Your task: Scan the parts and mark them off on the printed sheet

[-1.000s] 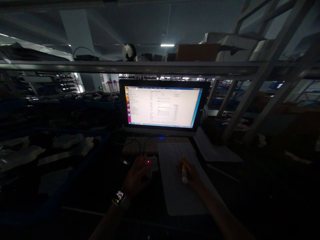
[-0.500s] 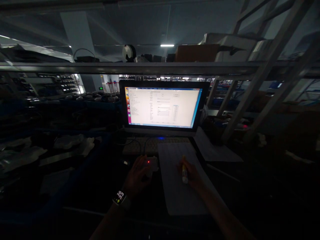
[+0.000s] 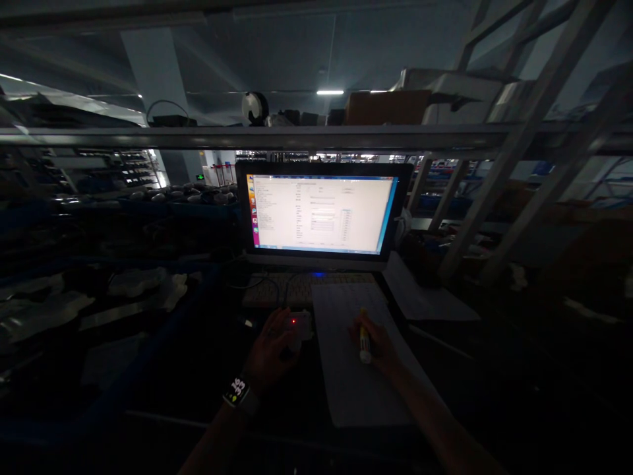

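Note:
My right hand (image 3: 378, 346) is closed around a thick yellow marker pen (image 3: 364, 343). The pen leans over a white sheet of paper (image 3: 346, 396), its upper tip near the writing on the sheet; in the dark I cannot tell if it touches. My left hand (image 3: 271, 346), a lit smartwatch (image 3: 236, 390) on its wrist, has its fingers around a small pale box-shaped device (image 3: 301, 325) with a glowing red light. The device lies just left of the paper, in front of a pale keyboard (image 3: 267, 290).
A lit monitor (image 3: 316, 218) stands behind the keyboard, showing a form-like window. At the left is a blue bin (image 3: 143, 369) with clear plastic-looking pieces. Another paper (image 3: 430, 297) lies right of the monitor. Overhead runs a shelf (image 3: 208, 137) bearing a brown cardboard box (image 3: 388, 107).
Both hands stay almost in place, still holding the pen and the device. The view has shifted very slightly.

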A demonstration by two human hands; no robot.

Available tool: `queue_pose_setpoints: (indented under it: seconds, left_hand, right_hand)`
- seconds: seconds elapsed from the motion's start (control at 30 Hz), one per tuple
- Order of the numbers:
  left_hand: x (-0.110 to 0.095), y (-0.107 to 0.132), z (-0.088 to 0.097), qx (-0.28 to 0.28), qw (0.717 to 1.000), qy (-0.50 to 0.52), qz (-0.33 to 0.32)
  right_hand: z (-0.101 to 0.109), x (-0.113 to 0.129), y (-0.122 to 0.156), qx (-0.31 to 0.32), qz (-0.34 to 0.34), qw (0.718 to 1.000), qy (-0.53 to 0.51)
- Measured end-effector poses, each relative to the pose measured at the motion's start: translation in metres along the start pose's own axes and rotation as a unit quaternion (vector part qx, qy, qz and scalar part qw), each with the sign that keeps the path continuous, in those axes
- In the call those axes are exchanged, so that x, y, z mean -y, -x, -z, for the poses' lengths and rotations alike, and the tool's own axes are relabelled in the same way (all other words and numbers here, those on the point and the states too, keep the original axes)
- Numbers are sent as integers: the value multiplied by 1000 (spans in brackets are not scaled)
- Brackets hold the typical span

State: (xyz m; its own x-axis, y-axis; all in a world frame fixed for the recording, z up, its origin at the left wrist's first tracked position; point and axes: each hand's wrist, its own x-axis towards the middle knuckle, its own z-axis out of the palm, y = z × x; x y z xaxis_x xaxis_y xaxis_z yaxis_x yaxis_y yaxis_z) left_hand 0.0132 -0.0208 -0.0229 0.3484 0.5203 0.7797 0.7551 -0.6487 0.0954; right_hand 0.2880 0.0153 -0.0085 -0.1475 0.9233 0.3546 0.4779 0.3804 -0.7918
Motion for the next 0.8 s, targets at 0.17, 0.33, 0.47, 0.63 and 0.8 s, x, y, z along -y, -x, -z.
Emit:
queue_pose_setpoints:
  seconds: [0.17,0.33,0.47,0.63,0.8]
  left_hand:
    - [0,0,-1,-2,1000,6,-2]
    - [1,0,-1,1,1000,7,-1]
    - [1,0,0,1,1000,11,3]
    - [1,1,0,8,1000,7,8]
    - [2,1,1,5,1000,8,-2]
  right_hand:
    - [0,-1,0,-3,-6,1000,17]
    - [0,-5,0,-5,-2,1000,-3]
    - [-3,-9,-1,-9,-15,1000,-4]
    - [-5,-13,-1,-18,-18,1000,-4]
    - [-3,-14,0,1,-15,1000,8]
